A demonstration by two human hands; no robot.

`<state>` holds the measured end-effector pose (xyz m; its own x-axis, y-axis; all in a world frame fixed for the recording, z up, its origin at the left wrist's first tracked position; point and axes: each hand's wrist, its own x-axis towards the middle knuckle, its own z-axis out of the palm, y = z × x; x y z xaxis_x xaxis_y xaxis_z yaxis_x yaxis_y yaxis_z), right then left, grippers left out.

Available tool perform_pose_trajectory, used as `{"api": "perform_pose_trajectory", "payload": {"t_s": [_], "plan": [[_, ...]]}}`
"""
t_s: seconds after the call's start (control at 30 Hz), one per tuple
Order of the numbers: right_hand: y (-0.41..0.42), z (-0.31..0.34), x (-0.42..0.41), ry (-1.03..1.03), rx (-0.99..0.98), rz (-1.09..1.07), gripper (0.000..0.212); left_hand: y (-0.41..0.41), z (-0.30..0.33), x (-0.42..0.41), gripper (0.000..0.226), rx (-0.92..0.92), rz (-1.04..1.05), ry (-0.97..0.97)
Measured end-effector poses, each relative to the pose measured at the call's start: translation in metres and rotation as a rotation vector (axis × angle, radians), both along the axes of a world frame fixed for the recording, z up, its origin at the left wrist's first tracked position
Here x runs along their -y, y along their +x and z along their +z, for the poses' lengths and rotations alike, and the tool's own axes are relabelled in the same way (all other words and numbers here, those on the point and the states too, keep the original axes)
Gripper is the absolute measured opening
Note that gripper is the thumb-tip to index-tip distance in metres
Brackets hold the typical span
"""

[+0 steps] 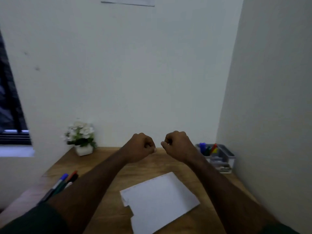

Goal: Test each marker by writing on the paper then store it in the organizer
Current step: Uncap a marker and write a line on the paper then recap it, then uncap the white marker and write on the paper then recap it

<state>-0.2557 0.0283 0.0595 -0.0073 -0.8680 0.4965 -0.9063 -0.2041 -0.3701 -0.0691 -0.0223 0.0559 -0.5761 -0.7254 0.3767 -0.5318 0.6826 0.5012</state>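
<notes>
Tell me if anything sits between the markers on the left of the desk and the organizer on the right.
Yes. Both forearms and the hands, left hand and right hand, are raised over the desk between the loose markers and the organizer. The paper also lies flat on the desk between them. Nothing else visible blocks the way.

You face a plain pale wall [128, 68] in dim, bluish light, with a second wall [273, 98] closing the corner on your right and the lower edge of a sheet or board [128, 1] fixed high on the wall ahead. A wooden table [108, 164] stands pushed against both walls, and a small white pot of white flowers [81, 137] sits at its far left corner, close to the wall. At the left edge of your view a dark window [10, 105] with bars sits above a pale sill [16, 151].
</notes>
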Motion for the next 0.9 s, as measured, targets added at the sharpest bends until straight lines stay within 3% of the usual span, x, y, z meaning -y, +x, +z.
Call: {"api": "perform_pose_trajectory", "payload": {"t_s": [0.17, 0.3, 0.47, 0.73, 0.9], "plan": [[0.068, -0.024, 0.003, 0.121, -0.005, 0.106, 0.033, 0.089, -0.017, -0.011, 0.007, -0.029, 0.149, 0.052], [0.130, -0.044, 0.003, 0.201, -0.077, 0.282, 0.017, 0.163, -0.039, -0.017, 0.012, -0.042, 0.284, 0.112], [0.198, -0.065, 0.009, 0.321, -0.060, 0.444, 0.020, 0.230, -0.059, -0.021, 0.002, 0.017, 0.479, 0.061], [0.266, -0.082, 0.018, 0.387, 0.000, 0.521, 0.025, 0.284, -0.082, -0.020, 0.009, 0.023, 0.582, 0.083], [0.284, -0.084, 0.025, 0.412, -0.019, 0.381, 0.017, 0.284, -0.089, -0.022, 0.008, -0.013, 0.556, 0.111]]}}
